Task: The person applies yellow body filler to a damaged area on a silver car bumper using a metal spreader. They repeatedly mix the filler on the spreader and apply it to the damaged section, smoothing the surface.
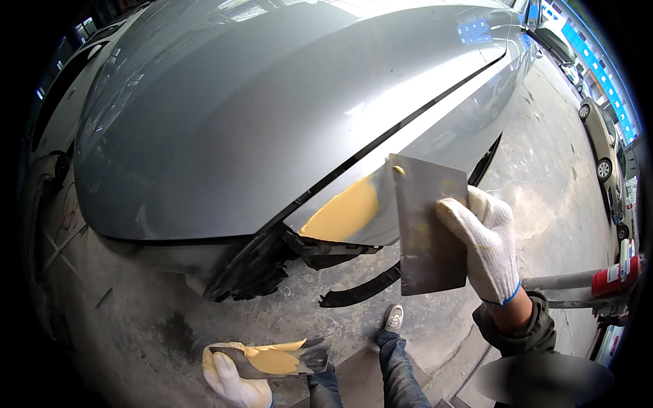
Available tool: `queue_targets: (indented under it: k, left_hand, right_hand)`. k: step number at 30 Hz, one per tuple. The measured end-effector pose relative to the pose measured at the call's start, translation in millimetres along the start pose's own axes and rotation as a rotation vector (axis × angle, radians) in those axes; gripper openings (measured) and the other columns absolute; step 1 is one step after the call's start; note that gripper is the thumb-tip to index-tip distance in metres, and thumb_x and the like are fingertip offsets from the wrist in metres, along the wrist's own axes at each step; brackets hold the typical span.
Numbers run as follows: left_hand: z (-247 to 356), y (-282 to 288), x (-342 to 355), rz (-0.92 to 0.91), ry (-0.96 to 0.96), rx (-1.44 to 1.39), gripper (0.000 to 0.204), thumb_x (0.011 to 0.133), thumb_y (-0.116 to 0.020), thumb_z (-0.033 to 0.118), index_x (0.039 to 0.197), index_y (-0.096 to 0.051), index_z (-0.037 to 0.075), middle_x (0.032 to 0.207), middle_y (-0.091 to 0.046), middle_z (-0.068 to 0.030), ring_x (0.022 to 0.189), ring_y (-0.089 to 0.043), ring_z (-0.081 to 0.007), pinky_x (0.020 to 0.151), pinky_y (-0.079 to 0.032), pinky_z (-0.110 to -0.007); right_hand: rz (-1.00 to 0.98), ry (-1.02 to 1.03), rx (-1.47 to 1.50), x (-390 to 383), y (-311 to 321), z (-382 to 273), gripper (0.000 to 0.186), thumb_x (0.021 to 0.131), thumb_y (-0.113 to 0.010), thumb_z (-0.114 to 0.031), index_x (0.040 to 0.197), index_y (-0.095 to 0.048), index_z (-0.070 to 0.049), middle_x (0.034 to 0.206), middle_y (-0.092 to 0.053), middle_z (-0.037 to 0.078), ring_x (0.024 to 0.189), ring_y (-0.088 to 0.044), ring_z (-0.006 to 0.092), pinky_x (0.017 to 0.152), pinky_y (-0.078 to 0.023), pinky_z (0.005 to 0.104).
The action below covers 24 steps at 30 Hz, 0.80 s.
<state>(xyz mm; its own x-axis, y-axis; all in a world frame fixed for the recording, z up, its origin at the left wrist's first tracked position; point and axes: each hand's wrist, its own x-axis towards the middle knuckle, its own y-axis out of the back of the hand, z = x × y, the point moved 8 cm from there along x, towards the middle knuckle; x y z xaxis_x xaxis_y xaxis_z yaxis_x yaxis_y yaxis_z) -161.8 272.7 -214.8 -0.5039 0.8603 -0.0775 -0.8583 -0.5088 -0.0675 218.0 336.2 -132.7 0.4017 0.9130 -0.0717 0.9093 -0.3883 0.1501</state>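
Note:
My right hand [491,248], in a white knit glove, grips a flat grey metal putty spreader [428,238], its thumb pressed on the face. A small dab of yellow putty sits near the spreader's upper left corner. Just left of it, a smooth patch of yellow putty [343,211] covers the front corner of a silver car's fender [435,136]; whether the spreader touches the fender I cannot tell. Low at the left, my gloved left hand [235,386] is closed on one end of a dark putty board [316,359], which carries a thick layer of yellow putty.
The car's grey hood [224,122] fills the upper left. Black plastic parts [248,272] show under its front edge, and a curved black strip [364,289] hangs below the fender. A grey tube with a red piece [615,275] stands at right. Parked cars [605,149] line the far right.

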Motion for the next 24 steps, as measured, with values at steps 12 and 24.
queue_targets:
  k: [12,24]
  left_hand:
    - [0,12,5,0.000,-0.010,-0.054,0.031,0.099,-0.057,0.030,0.098,-0.060,0.000,0.089,-0.059,-0.0054,0.085,-0.056,-0.0137,0.074,-0.046,-0.027]
    - [1,-8,5,-0.297,-0.085,0.092,0.034,0.096,-0.056,0.031,0.093,-0.056,-0.003,0.080,-0.059,-0.0082,0.069,-0.058,-0.0153,0.061,-0.047,-0.026]
  right_hand:
    - [-0.290,-0.058,-0.046,-20,-67,7,0.022,0.093,-0.068,-0.013,0.102,-0.069,0.006,0.078,-0.069,0.004,0.068,-0.059,0.0040,0.059,-0.050,0.0232]
    - [-0.989,0.410,-0.320,-93,-103,-9,0.036,0.093,-0.068,-0.020,0.128,-0.065,-0.014,0.097,-0.070,0.006,0.082,-0.069,0.0244,0.065,-0.057,0.0327]
